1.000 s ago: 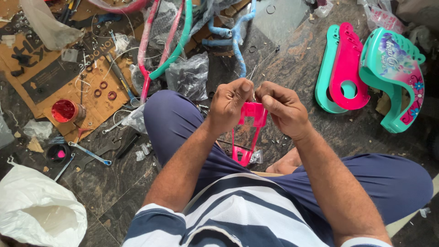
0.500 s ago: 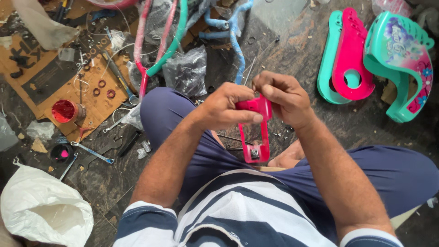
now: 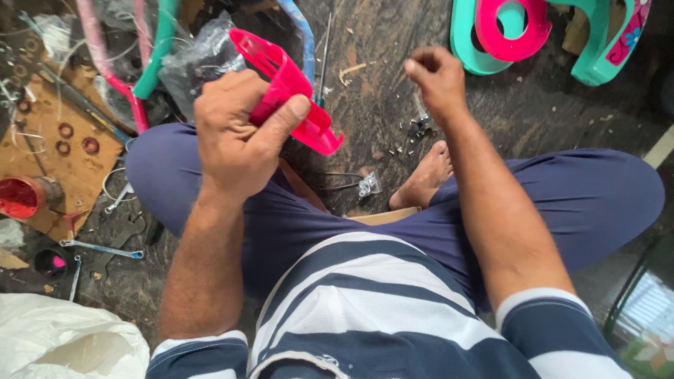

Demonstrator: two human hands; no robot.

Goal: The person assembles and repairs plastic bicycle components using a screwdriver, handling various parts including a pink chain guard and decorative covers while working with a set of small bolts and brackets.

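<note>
- The left hand (image 3: 235, 137) is clenched around the pink plastic part (image 3: 288, 91), thumb pressed across its middle, holding it tilted above the left knee (image 3: 161, 168). All places below are told from that pink part.
- The right hand (image 3: 439, 77), well to the right of the pink part, has its fingertips pinched together over the dark floor (image 3: 533, 119); whether anything small sits between them is too fine to tell.
- Risk, as a judgement: the pink part is held by one hand only, near its middle, with its open lower end sticking out free. A twist of the wrist could let it slide out and drop onto the small metal bits (image 3: 414, 130) on the floor to its right.
- Risk: if the right hand does hold a tiny fastener, a loosened pinch would lose it among the scattered bits and chips, where it would be hard to find.
- Risk: the bare foot (image 3: 421, 182), below and right of the pink part, lies close to those sharp-looking bits and to a wire clip (image 3: 354, 184).
- Edges: left of the pink part are a crumpled clear bag (image 3: 196, 60), pink and green tubes (image 3: 151, 52), and a brown board (image 3: 42, 151) with washers and a red cup (image 3: 21, 196); wrenches (image 3: 105, 249) lie lower left.
- Open room: the barest floor is the stretch to the right of the pink part, before the teal and pink shells (image 3: 505, 31) at far upper right.
</note>
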